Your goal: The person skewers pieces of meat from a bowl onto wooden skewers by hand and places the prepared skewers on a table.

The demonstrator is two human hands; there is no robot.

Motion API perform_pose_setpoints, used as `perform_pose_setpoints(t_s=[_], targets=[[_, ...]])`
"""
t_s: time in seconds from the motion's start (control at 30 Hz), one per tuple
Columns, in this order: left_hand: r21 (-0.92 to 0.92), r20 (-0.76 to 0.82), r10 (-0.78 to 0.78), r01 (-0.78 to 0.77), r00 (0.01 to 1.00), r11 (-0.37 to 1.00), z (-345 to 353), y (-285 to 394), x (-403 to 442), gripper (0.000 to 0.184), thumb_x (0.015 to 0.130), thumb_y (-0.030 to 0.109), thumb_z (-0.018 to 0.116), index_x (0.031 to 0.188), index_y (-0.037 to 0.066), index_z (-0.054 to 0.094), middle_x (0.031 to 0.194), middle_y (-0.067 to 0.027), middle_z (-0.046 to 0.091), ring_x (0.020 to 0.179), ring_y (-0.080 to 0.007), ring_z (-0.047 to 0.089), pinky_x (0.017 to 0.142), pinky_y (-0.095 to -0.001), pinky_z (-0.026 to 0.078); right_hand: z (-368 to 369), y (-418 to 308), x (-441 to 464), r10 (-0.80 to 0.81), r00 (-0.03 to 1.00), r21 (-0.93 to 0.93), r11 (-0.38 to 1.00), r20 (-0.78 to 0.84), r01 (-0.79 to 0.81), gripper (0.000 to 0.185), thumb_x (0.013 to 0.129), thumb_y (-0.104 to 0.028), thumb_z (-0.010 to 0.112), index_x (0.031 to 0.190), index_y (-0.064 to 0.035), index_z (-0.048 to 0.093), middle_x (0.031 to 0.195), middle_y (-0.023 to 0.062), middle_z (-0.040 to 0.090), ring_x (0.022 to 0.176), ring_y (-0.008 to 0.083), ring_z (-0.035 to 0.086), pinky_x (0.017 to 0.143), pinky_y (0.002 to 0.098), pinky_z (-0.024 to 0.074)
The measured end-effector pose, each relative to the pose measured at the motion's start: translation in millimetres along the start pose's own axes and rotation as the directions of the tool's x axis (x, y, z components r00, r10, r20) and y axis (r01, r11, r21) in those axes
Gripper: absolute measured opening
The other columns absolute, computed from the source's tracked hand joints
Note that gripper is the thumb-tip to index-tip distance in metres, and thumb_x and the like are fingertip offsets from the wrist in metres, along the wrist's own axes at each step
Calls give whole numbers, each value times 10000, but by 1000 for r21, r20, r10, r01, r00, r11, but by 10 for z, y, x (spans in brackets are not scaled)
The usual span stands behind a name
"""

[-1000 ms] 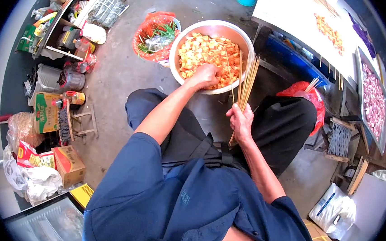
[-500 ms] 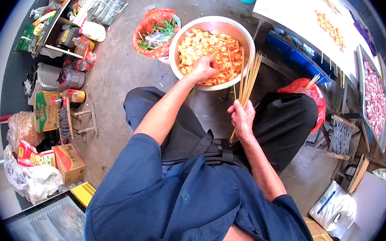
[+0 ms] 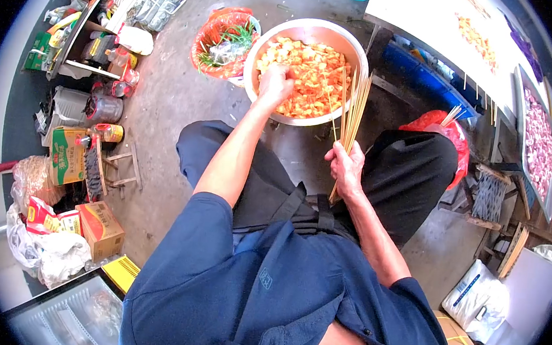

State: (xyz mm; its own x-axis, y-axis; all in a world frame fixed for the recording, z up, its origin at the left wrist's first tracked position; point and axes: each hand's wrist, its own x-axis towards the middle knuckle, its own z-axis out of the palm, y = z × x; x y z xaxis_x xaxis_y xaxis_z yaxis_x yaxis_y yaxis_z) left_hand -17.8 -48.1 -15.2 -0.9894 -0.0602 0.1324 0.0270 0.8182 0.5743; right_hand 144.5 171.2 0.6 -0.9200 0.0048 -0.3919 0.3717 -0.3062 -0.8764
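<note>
My left hand [image 3: 275, 85] is over the left side of a large metal bowl [image 3: 361, 49], with its fingers curled down at the food. What they hold, if anything, is hidden. Orange-coated diced meat chunks [image 3: 316, 72] fill much of the bowl. Just in front of the bowl, my right hand [image 3: 346, 166] is closed around a bundle of thin bamboo skewers [image 3: 356, 107], points upward. One skewer [image 3: 333, 115] leans apart from the bundle, toward the bowl's near rim.
Left of the bowl stands a red-bag-lined bucket [image 3: 213, 28] with green stalks. At right, a white table [image 3: 418, 15] bears more orange pieces and a tray [image 3: 522, 94] of pinkish diced meat. A red bag [image 3: 462, 148] with skewers sits beside my knee. Cluttered shelves [image 3: 72, 46] line the left.
My left hand has shifted left and slightly farther away within the bowl. My right hand keeps the skewers in nearly the same place.
</note>
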Motion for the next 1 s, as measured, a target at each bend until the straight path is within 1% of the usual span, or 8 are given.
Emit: perform_pose_setpoints(t_s=[0.07,0.17,0.37,0.6,0.67,0.7,0.8,1.0], targets=[[41,104,58,-63,993,997,-27,2,-34,182,700,178,653,835,66,699,797,-151,667,758,-297,648,693,-395,502,13,-29,-8,28,1000,11,1000,-1,-28,114,928,-163,530,939,-62,479,630,31,555,366,34,345,321,191,258],[59,438,188,-237,879,970,-4,25,-72,207,672,175,647,845,76,704,774,-167,654,743,-327,640,674,-404,504,22,-64,-27,48,999,12,999,3,-49,131,916,-188,547,913,-67,495,625,27,564,401,38,362,353,204,279],[167,526,157,-283,836,944,103,2,-42,215,675,154,608,852,51,676,769,-193,644,742,-349,635,667,-443,490,13,-56,-20,40,999,-21,999,7,-40,137,918,-194,544,918,-69,488,623,20,557,400,39,361,350,205,279],[2,444,176,-197,879,980,61,23,-99,214,699,180,597,821,10,637,768,-208,631,762,-338,630,692,-424,482,10,-28,-12,24,1000,4,1000,-1,-24,129,922,-178,542,925,-60,491,615,21,545,371,35,343,329,196,260],[-129,451,88,-33,888,991,-10,65,-93,244,715,214,601,831,2,634,756,-198,624,743,-297,624,688,-406,481,5,-31,-7,40,999,-11,999,15,-40,140,920,-199,545,917,-71,488,629,22,559,400,41,361,348,203,276],[-77,539,40,2,841,997,-22,82,-60,277,728,247,606,866,11,650,783,-184,631,748,-255,616,698,-387,483,9,-33,-6,40,999,-11,999,17,-39,140,920,-199,545,917,-71,488,629,22,559,400,41,361,348,203,276],[-141,476,23,51,879,989,43,158,-119,296,739,268,596,888,23,667,807,-195,646,759,-280,634,706,-390,490,10,-28,-10,54,998,-2,999,17,-54,138,920,-199,544,914,-73,489,626,20,558,398,41,360,348,203,275],[0,394,80,-86,915,996,168,132,-108,340,753,327,592,889,28,679,812,-204,657,771,-344,645,707,-422,501,2,-20,-2,42,999,-15,999,17,-42,121,917,-187,546,923,-76,499,618,19,560,397,40,359,350,206,269]])
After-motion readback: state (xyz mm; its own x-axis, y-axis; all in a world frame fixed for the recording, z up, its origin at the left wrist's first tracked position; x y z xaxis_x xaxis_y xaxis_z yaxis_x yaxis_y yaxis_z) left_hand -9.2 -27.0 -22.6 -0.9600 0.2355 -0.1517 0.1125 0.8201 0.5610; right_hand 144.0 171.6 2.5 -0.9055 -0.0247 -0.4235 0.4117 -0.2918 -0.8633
